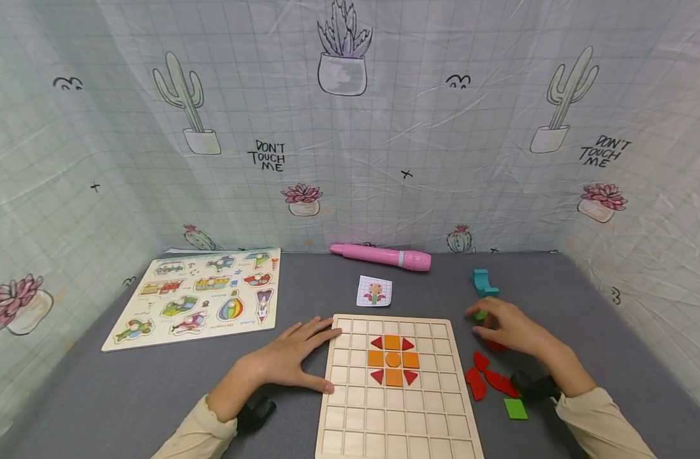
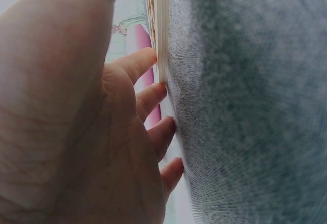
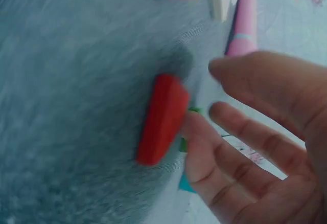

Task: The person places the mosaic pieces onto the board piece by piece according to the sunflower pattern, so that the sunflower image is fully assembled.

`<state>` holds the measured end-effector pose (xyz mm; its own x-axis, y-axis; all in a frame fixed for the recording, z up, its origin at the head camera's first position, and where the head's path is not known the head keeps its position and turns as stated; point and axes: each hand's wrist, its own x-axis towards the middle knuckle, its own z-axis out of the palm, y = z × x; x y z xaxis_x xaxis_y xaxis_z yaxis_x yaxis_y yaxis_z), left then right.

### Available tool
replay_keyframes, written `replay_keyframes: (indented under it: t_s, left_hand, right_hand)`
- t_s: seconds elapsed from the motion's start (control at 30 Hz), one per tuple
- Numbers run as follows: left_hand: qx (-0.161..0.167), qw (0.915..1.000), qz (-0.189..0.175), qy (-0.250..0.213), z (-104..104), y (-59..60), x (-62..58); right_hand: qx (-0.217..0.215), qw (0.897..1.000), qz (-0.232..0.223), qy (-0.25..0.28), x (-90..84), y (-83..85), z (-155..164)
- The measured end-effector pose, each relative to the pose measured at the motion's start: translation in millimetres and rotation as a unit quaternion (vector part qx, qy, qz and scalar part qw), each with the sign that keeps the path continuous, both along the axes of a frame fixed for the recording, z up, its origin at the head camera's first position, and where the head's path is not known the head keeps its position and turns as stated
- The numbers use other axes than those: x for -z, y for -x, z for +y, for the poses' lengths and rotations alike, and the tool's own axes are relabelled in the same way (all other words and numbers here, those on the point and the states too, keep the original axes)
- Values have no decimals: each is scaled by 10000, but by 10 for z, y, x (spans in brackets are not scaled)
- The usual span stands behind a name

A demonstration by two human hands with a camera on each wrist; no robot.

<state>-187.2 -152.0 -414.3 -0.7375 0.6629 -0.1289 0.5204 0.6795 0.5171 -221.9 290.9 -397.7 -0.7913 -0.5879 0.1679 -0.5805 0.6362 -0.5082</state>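
Note:
A wooden grid board [image 1: 404,421] lies on the grey table. On it, orange squares [image 1: 392,343] surround an orange circle [image 1: 393,359], with red triangles [image 1: 407,344] at the corners. My left hand [image 1: 289,357] rests at the board's left edge, fingers spread and thumb on the rim. To the right of the board, my right hand [image 1: 516,328] hovers over a green piece [image 1: 479,315], partly hidden by its fingers. The right wrist view shows thumb and fingers apart, nothing between them, near a red piece [image 3: 162,121].
Right of the board lie several red pieces [image 1: 502,383] and a green square [image 1: 516,409]. A teal piece [image 1: 483,282] sits beyond my right hand. Behind the board are a small pattern card [image 1: 375,291] and a pink pen-like object [image 1: 379,255]. A picture puzzle board [image 1: 197,299] lies left.

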Motion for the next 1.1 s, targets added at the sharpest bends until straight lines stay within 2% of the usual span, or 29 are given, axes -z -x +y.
replay_keyframes:
  t_s: [0.17, 0.47, 0.77, 0.9, 1.1]
  left_hand:
    - [-37, 10000, -44, 1, 22, -7, -4]
    - [-102, 9999, -119, 16, 22, -15, 4]
    - [-22, 10000, -47, -4, 15, 2, 0]
    - [-22, 10000, -38, 3, 6, 3, -5]
    - [-24, 10000, -64, -21, 0, -1, -6]
  right_hand:
    - [328, 9989, -311, -141, 13, 35, 41]
    - [508, 9966, -467, -457, -26, 28, 29]
    - [609, 9945, -797, -296, -51, -18, 24]
    - [519, 9954, -770, -230, -32, -29, 41]
    - [575, 9971, -465, -188, 28, -34, 31]
